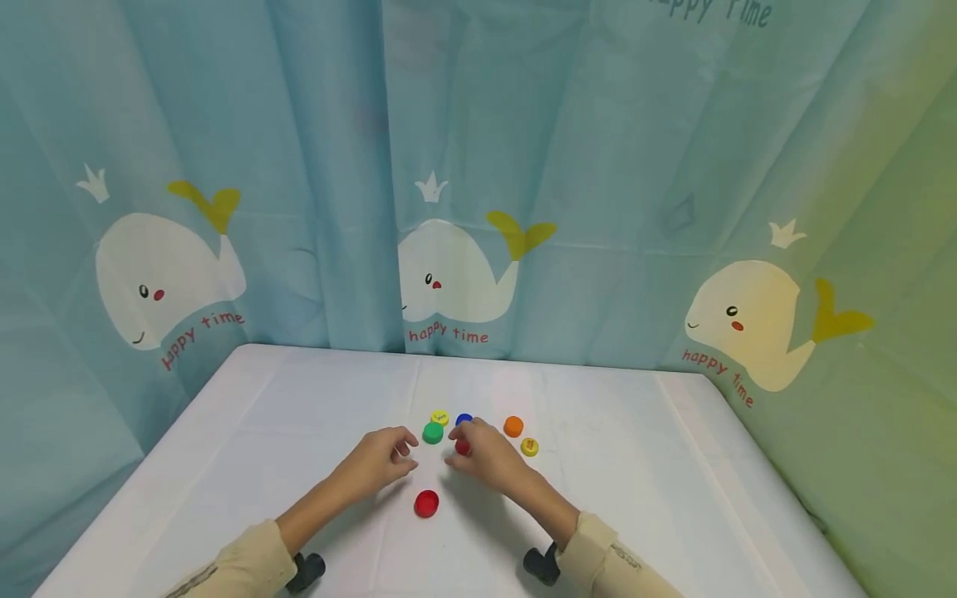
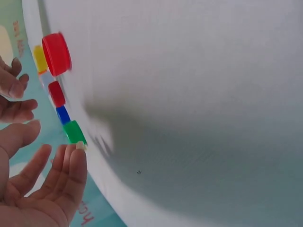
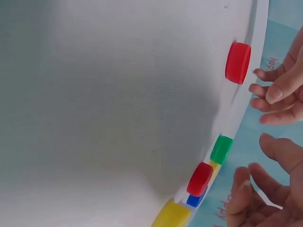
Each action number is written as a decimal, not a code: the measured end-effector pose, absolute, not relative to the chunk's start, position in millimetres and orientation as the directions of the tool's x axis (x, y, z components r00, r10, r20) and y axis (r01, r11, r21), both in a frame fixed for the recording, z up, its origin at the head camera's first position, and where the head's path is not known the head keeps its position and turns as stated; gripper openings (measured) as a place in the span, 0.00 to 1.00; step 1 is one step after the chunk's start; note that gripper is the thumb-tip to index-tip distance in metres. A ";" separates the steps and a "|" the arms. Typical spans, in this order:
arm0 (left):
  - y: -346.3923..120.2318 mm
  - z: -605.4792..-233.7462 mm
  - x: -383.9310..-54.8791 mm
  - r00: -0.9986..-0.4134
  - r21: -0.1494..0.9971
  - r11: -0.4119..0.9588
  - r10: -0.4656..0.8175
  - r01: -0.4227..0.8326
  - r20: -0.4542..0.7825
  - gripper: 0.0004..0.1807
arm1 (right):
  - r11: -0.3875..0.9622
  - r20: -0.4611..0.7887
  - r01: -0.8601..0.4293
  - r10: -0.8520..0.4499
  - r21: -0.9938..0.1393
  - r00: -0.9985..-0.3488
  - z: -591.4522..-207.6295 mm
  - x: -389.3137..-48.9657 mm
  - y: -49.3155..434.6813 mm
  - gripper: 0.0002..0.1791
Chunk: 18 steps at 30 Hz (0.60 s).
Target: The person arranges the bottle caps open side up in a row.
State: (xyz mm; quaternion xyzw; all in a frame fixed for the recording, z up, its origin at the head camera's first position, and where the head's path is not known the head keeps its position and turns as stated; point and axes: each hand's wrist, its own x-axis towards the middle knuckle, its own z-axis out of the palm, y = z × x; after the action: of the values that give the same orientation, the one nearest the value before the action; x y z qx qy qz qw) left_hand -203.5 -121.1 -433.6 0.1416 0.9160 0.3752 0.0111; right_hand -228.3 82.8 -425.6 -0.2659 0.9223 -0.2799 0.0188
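My left hand (image 1: 380, 458) hovers over the white table with loosely bent fingers and nothing in its grasp. Facing it, my right hand (image 1: 492, 457) is held the same way, thumb and fingers apart. From the head, a small red cap (image 1: 463, 447) shows between the right thumb and fingers; in the right wrist view that red cap (image 3: 200, 179) lies apart from them. A larger red cap (image 1: 427, 503) lies nearer, between the forearms. Beyond the hands are a green cap (image 1: 433, 433), a yellow cap (image 1: 439, 417) and a blue cap (image 1: 464, 419), partly hidden by the right hand.
To the right of the right hand lie an orange cap (image 1: 513, 426) and another yellow cap (image 1: 529, 447). A white cloth covers the table (image 1: 635, 498). Behind it hangs a blue curtain (image 1: 598, 208) printed with whales. Dark devices sit at both wrists.
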 end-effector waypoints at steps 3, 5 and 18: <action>-120.2 -433.0 -207.0 -0.967 0.697 0.676 0.234 0.238 0.102 0.12 | 0.710 0.126 -0.472 -0.484 -0.522 -0.866 -424.5 -232.0 78.7 0.16; -119.7 -433.2 -209.0 -0.970 0.704 0.672 0.221 0.230 0.105 0.12 | 0.710 0.123 -0.464 -0.477 -0.530 -0.870 -425.0 -235.1 76.0 0.16; -116.5 -434.1 -220.5 -0.976 0.703 0.681 0.192 0.207 0.101 0.12 | 0.722 0.087 -0.406 -0.436 -0.560 -0.896 -431.9 -247.2 70.9 0.16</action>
State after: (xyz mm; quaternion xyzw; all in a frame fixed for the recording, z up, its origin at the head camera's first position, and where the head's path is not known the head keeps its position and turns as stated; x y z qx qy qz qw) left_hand -220.5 -116.5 -434.1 0.1089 0.9167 0.3843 -0.0096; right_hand -247.2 70.9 -431.9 -0.2269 0.9276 -0.2956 0.0256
